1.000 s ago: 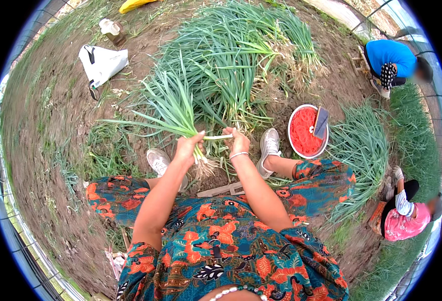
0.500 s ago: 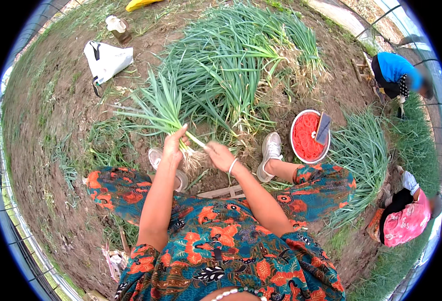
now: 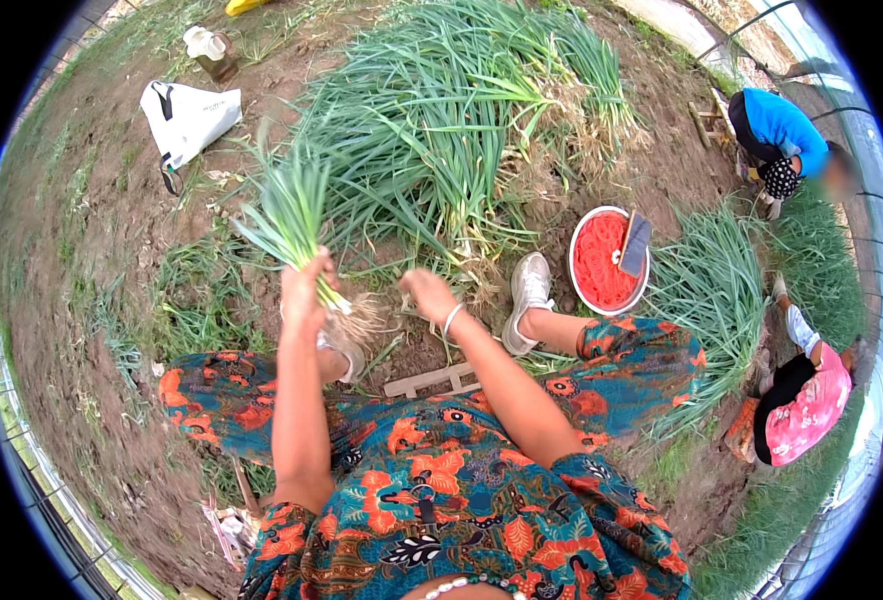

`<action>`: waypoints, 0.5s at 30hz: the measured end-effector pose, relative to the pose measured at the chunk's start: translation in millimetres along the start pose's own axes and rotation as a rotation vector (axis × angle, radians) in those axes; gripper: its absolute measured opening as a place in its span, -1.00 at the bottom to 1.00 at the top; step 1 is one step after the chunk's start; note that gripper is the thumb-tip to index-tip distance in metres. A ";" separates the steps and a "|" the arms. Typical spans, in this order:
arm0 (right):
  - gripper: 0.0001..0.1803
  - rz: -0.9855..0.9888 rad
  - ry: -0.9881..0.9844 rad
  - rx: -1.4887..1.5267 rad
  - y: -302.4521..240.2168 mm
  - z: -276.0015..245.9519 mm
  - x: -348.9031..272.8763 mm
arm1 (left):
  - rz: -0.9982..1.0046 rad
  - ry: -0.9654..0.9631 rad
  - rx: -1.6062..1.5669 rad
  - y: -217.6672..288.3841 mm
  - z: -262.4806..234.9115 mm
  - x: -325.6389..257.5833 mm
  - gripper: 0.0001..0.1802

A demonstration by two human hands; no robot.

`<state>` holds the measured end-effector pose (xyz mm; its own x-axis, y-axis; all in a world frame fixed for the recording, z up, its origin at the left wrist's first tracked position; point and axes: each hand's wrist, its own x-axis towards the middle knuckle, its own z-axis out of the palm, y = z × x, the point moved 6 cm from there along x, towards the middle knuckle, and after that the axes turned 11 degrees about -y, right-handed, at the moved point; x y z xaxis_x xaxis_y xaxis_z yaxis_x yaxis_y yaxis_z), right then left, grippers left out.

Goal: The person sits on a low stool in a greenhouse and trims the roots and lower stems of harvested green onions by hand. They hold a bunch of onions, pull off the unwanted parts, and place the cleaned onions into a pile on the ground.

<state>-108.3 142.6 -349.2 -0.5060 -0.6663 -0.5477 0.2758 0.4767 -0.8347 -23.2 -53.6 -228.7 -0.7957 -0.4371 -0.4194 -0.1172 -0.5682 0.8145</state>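
Note:
My left hand (image 3: 306,288) grips a bunch of green onions (image 3: 296,200) around the white stems. Their leaves fan upward, blurred by motion, and pale stringy roots hang toward the right, over my left shoe. To the right, apart from the bunch, my right hand (image 3: 428,297) has its fingers curled in. Whatever small thing may be in them is hidden. A large heap of green onions (image 3: 421,140) lies on the soil just beyond my hands, with its roots mostly at the right and near side.
A white-rimmed bowl (image 3: 575,280) of red stringy bands (image 3: 601,260) stands beside my right shoe (image 3: 531,300), a dark flat object (image 3: 635,244) on its rim. More green onions (image 3: 711,300) lie rightward. Two people crouch at the right. A white bag (image 3: 189,120) and a jug (image 3: 211,55) sit far left.
My left hand has swung left with the bunch, turning its leaves more upright. My right hand has come away from the stalk it was touching. The view has shifted slightly.

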 end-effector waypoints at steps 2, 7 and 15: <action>-0.64 -0.027 0.250 -0.297 13.5 -42.7 21.5 | 0.010 -0.039 0.074 16.1 -3.5 4.9 -0.86; -0.60 0.352 0.407 -0.505 59.1 -87.0 58.9 | -0.279 -0.049 -0.269 -43.0 -9.5 29.5 -0.83; -0.65 0.105 0.163 -0.351 35.2 -64.5 37.8 | -0.358 -0.029 -0.275 -105.0 -22.1 31.6 -0.85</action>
<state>-170.4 171.2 -395.6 -0.6209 -0.5168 -0.5894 0.0515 0.7234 -0.6885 -23.0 -23.2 -336.3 -0.7502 -0.1616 -0.6411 -0.2292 -0.8460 0.4814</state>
